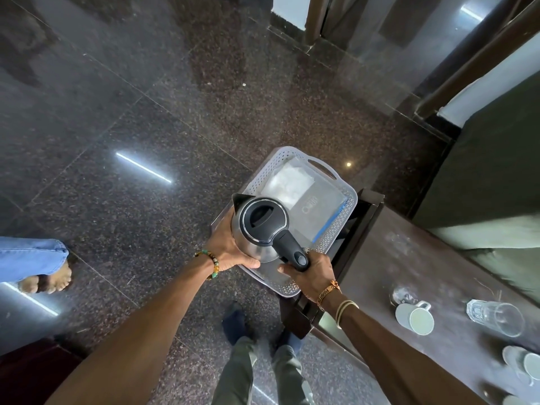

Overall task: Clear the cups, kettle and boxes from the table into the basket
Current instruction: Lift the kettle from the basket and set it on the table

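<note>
- Steel kettle (260, 226) with black lid and black handle, upright, spout pointing away to the left, held in both hands over the near end of the basket (336, 229); touching the basket's bottom or not, impossible to tell.
- Left hand (230, 249) cupped against the kettle's steel side, fingers curled round the far flank and mostly hidden behind it, thumb laid along the lower edge; beaded bracelet (211, 264) on the wrist.
- Right hand (314, 276) wrapped tight round the black handle, fingers closed beneath it, thumb stretched toward the kettle's base; bands (343, 306) on that wrist.
- Pale grey perforated plastic basket with a cut-out grip at the far end, just beside the end of the table (409, 258), resting on something dark underneath; what exactly, hard to tell.
- Inside the basket, beyond the kettle: a flat clear box (318, 206) with a blue strip along one edge and white contents showing at the far end.
- On the dark brown table, well apart from the basket: a white cup (415, 317) with its handle turned away, a clear glass (493, 317) near it to the right, and more white cups (523, 363) at the lower right edge, partly cut off by the frame.
- Below everything: dark speckled polished floor (146, 112), the person's own legs (254, 372) in grey-green trousers, and another person's sandalled foot (46, 280) under a blue jeans hem at the left edge.
</note>
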Demonstrator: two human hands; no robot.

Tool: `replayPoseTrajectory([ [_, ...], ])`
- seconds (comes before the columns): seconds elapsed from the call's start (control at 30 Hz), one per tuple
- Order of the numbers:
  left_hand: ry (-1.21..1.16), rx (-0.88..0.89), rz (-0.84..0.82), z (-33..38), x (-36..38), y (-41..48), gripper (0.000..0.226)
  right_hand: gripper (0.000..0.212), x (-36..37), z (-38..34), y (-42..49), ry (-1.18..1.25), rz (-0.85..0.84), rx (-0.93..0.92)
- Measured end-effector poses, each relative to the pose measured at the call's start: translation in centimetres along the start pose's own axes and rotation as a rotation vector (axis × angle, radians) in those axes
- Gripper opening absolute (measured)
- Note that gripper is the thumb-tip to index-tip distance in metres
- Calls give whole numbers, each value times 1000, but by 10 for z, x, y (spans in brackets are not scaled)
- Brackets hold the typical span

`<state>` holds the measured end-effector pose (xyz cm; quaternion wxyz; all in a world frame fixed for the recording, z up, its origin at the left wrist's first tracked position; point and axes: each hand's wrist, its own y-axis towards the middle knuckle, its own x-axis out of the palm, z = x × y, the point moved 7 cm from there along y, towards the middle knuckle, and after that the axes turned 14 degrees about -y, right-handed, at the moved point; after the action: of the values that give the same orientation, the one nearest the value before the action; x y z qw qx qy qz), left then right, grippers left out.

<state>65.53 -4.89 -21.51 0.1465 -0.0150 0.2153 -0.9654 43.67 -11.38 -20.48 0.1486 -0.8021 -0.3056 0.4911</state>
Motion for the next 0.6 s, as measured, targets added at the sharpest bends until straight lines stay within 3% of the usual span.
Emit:
replayPoseTrajectory([
  [0.27, 13, -30, 25, 13, 5, -10, 127, 24, -35, -15, -16, 53, 58, -93],
  [0.6, 90, 75, 48, 138, 27, -47, 117, 23, -126, -46, -72, 197, 156, -184],
])
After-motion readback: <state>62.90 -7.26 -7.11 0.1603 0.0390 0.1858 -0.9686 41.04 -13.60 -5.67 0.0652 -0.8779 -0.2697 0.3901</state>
